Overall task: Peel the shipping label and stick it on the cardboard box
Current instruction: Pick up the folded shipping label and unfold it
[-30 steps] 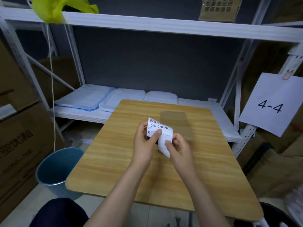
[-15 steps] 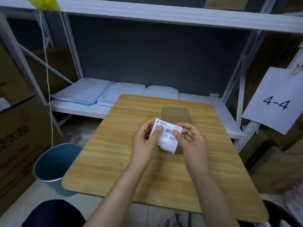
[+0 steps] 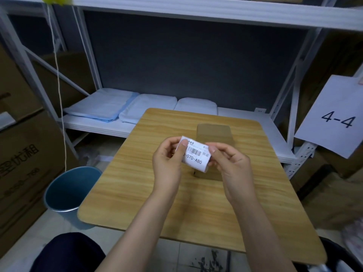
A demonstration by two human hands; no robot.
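A white shipping label with a barcode and the text 070-A80 is held flat above the wooden table. My left hand pinches its left edge, thumb on the top corner. My right hand pinches its right edge. A small brown cardboard box lies on the table just behind and under the label; its near part is hidden by the label and my hands.
A blue waste bin stands on the floor left of the table. White metal shelving with folded pale cloths runs behind. A paper sign reading 4-4 hangs at right. Large cartons stand at left.
The label has turned from upright to nearly level and now faces me. Both hands have spread to its two ends and sit over the box.
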